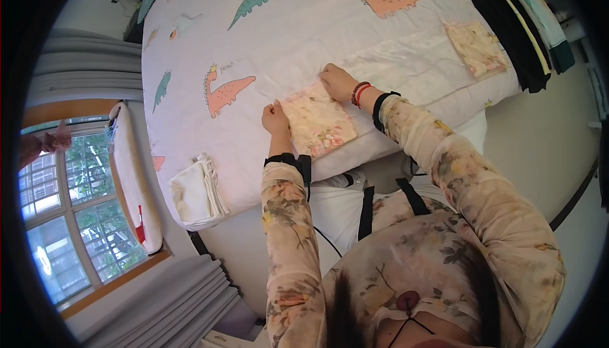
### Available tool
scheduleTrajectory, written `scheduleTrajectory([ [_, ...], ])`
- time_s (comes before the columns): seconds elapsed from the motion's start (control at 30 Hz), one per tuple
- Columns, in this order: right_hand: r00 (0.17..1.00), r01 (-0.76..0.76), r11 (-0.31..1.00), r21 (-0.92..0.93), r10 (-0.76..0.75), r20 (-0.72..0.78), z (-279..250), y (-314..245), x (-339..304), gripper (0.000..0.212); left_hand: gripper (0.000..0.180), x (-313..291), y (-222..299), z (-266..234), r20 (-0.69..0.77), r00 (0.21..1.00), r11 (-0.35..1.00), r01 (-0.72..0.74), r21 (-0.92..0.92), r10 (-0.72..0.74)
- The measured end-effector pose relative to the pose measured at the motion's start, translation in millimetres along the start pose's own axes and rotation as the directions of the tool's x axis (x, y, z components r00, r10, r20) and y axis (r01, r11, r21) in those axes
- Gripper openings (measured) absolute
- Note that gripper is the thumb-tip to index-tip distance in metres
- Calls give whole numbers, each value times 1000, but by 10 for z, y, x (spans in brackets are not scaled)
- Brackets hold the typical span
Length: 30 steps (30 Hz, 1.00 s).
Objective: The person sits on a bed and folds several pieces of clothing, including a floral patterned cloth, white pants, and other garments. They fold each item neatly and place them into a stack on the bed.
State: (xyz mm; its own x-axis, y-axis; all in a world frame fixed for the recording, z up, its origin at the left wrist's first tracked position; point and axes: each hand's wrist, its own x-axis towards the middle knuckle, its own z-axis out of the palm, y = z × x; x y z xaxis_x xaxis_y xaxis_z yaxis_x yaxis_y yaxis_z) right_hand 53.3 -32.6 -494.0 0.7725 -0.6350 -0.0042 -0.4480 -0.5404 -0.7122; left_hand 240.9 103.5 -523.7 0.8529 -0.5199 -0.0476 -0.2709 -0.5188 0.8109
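Note:
A pale yellow floral cloth [320, 123], roughly square, lies flat near the bed's front edge, with pink flowers along its lower part. At its far left corner is my left hand [275, 120], fingers closed and pressed on the cloth's edge. My right hand [338, 83] is closed in a pinch at the far right corner. The fingertips of both hands are partly hidden from view. To the right, a second floral cloth [477, 47] in the same pattern lies folded flat, apart from my hands.
The bed [304, 37] has a pale pink dinosaur-print cover. Folded white cloths [198, 189] lie at its near left corner. Folded black cloth [510, 44] and other folded fabrics line the right edge. A window [82, 202] with grey curtains [171, 307] stands left.

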Motion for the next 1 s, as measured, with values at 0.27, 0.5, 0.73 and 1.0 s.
scheduleTrajectory([
  [0.27,899,-66,960,270,175,-402,113,87,66,29,52,-413,467,171,-27,828,749,-491,444,559],
  [0.5,922,-123,975,186,182,-341,-327,59,-164,38,61,-854,498,423,538,753,553,-651,520,380],
  [0.73,524,-310,947,81,242,-817,-1898,1462,-2079,32,63,-925,724,510,492,785,594,-612,523,376],
  [1.0,277,-74,650,756,742,-610,-2597,2094,-3121,31,32,-1996,1925,1533,357,670,755,-526,-391,651],
])
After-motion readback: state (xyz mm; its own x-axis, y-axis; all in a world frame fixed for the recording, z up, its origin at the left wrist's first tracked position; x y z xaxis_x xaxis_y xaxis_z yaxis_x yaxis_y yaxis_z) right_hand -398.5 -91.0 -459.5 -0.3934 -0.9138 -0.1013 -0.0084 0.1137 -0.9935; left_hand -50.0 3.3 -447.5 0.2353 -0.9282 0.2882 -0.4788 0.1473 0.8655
